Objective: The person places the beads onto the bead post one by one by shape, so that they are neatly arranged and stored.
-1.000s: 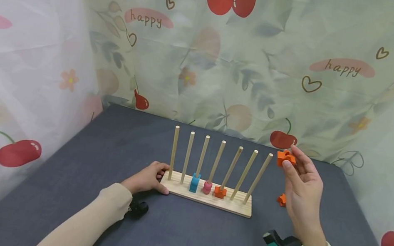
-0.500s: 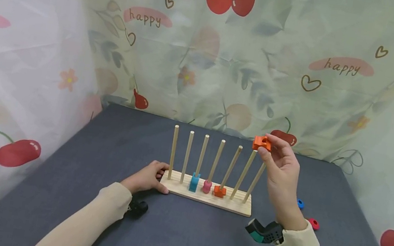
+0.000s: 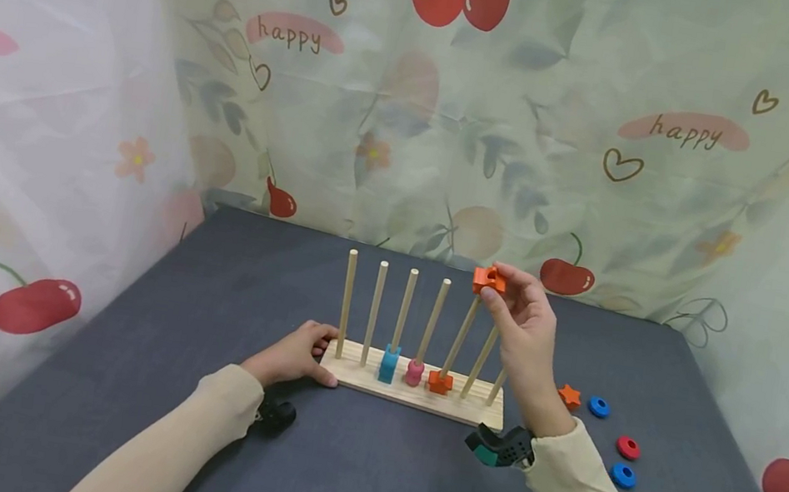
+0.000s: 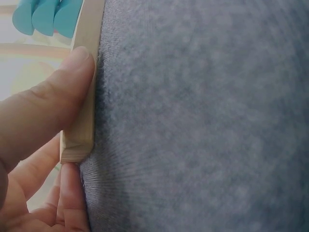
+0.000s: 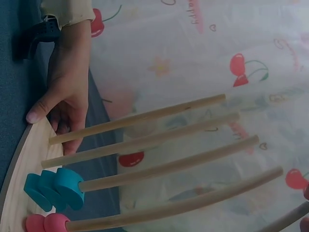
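A wooden peg board (image 3: 410, 400) with several upright pegs stands mid-table. My left hand (image 3: 290, 356) grips its left end; in the left wrist view the thumb lies along the edge of the base (image 4: 79, 133) and fingers bend below the corner. My right hand (image 3: 531, 337) pinches an orange star bead (image 3: 486, 281) between thumb and fingers at the tip of the fifth peg from the left. Whether the peg enters its hole, I cannot tell. Low on neighbouring pegs sit a blue bead (image 3: 389, 365), a pink bead (image 3: 414, 373) and another orange star (image 3: 440, 383).
Right of the board, loose on the dark tablecloth (image 3: 362, 477), lie an orange star bead (image 3: 568, 397), a blue ring (image 3: 599, 407), a red ring (image 3: 628, 447) and a second blue ring (image 3: 623, 476). A printed curtain (image 3: 413, 114) closes the back and sides.
My right hand has carried the orange star bead leftward, from right of the last peg to the fifth peg's tip. Loose pieces behind that arm have come into sight. My left hand stays put.
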`<action>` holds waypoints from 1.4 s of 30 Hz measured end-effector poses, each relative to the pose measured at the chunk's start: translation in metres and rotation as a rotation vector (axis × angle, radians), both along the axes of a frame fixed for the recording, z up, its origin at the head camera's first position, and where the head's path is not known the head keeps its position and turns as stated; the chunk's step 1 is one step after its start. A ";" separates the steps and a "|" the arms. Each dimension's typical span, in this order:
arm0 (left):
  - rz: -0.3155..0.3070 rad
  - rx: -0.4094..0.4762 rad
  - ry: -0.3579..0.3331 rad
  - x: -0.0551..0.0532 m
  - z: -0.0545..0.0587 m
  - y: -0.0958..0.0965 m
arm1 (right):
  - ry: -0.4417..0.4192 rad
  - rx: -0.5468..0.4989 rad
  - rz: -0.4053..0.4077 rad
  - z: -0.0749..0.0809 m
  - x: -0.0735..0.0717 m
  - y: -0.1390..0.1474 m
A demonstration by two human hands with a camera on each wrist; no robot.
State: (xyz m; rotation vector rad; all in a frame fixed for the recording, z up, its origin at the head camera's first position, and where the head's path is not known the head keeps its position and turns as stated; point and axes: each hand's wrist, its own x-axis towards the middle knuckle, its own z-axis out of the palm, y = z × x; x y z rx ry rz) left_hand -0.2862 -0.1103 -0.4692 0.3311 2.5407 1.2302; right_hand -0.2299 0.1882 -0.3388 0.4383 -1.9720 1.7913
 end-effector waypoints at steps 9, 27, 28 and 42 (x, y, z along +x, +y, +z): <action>0.017 -0.010 -0.024 0.002 0.002 0.001 | -0.048 -0.016 -0.016 -0.009 -0.002 -0.002; 0.027 -0.012 -0.019 0.003 0.003 0.002 | -0.280 0.013 -0.031 -0.052 0.000 0.000; 0.029 -0.012 -0.019 0.003 0.003 0.002 | -0.300 0.022 -0.033 -0.056 0.000 0.001; 0.014 -0.002 -0.016 0.002 0.001 0.000 | -0.477 0.089 -0.056 -0.114 0.002 0.001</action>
